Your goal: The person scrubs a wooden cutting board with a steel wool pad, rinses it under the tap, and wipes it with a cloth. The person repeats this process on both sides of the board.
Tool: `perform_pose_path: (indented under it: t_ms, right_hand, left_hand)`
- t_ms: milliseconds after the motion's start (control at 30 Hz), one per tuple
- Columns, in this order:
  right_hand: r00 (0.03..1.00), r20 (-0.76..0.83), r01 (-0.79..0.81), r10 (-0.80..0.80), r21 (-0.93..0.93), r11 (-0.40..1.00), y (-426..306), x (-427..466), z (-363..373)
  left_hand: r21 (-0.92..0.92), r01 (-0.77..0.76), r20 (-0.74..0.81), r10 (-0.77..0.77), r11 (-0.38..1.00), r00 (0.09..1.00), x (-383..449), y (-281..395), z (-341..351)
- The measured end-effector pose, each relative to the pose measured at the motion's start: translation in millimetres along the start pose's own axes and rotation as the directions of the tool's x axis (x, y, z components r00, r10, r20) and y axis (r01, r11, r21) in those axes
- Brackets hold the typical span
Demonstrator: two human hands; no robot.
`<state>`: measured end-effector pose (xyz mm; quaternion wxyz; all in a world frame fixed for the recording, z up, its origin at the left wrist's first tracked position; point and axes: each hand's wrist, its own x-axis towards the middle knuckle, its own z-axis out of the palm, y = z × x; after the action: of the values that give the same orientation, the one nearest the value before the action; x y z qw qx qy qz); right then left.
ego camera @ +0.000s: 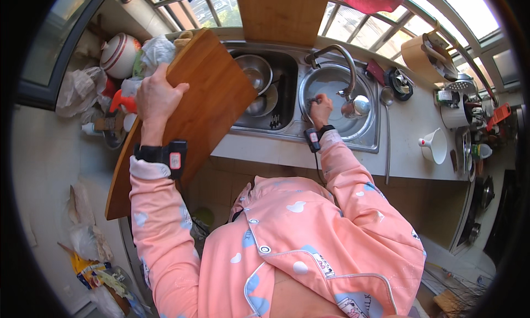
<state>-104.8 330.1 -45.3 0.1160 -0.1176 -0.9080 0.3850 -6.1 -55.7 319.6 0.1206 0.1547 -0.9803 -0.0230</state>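
Observation:
My left hand (159, 96) grips the upper edge of a large wooden cutting board (203, 98), which stands tilted over the counter's edge and partly covers the left sink basin. Inside the round right basin (335, 129), my right hand (321, 110) holds a grey scouring pad (310, 101), mostly hidden by the fingers. Water appears to stand in that basin. The curved metal faucet (349, 65) arches over it, and a shiny metal cup or fitting (355, 106) is to the right of my right hand. Metal bowls (254, 71) lie in the left basin (285, 65).
A second wooden board (283, 13) stands upright behind the sink. Right of the sink lie a long-handled ladle (387, 97) and a white plastic jug (434, 146). A lidded white pot (121, 56), plastic bags (78, 90) and a red spray head (123, 101) crowd the left corner.

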Motion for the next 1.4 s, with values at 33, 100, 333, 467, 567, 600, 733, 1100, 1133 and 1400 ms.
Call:
perform_pose_path:
  t_ms: [33, 100, 333, 467, 567, 600, 733, 1100, 1133, 1400]
  right_hand:
    - [0.997, 0.024, -0.071, 0.074, -0.120, 0.990, 25, 10, -8]
    - [0.948, 0.140, -0.256, 0.286, -0.197, 0.946, 63, 29, -19]
    - [0.727, 0.671, 0.220, 0.146, -0.429, 0.876, 130, 27, -15]
    - [0.939, 0.321, 0.052, 0.122, -0.484, 0.874, 150, 32, -6]
    - [0.868, 0.292, -0.452, 0.402, 0.127, 0.883, 125, 35, -6]
    - [0.932, 0.201, -0.348, 0.302, 0.257, 0.901, 102, 34, -3]
    - [0.915, 0.389, -0.373, 0.110, 0.706, 0.603, -39, -2, -17]
    - [0.487, -0.170, 0.726, -0.857, 0.624, 0.289, -357, -54, -41]
    - [0.482, -0.215, 0.792, -0.849, 0.522, 0.318, -351, -61, -29]
    - [0.918, 0.196, 0.250, -0.346, 0.392, 0.885, -175, -61, 59]
  left_hand:
    - [-0.003, -0.010, 0.013, 0.010, 1.000, 1.000, 0, 2, -1]
    - [0.018, -0.001, 0.006, 0.001, 1.000, 1.000, -3, 5, -1]
    - [0.057, 0.057, -0.005, -0.057, 0.997, 0.998, -14, 12, -4]
    - [0.043, 0.059, -0.021, -0.058, 0.997, 0.998, -13, 13, -5]
    - [0.016, 0.064, -0.024, -0.064, 0.998, 0.998, -13, 12, -6]
    - [0.007, 0.062, -0.014, -0.062, 0.998, 0.998, -12, 12, -7]
    - [-0.049, 0.062, -0.023, -0.063, 0.997, 0.998, -10, 8, -7]
    - [-0.072, 0.063, -0.043, -0.066, 0.995, 0.997, -10, 3, 0]
    - [-0.065, 0.062, -0.044, -0.065, 0.996, 0.997, -10, 3, -1]
    - [-0.060, 0.088, -0.024, -0.089, 0.994, 0.996, -15, 7, -6]
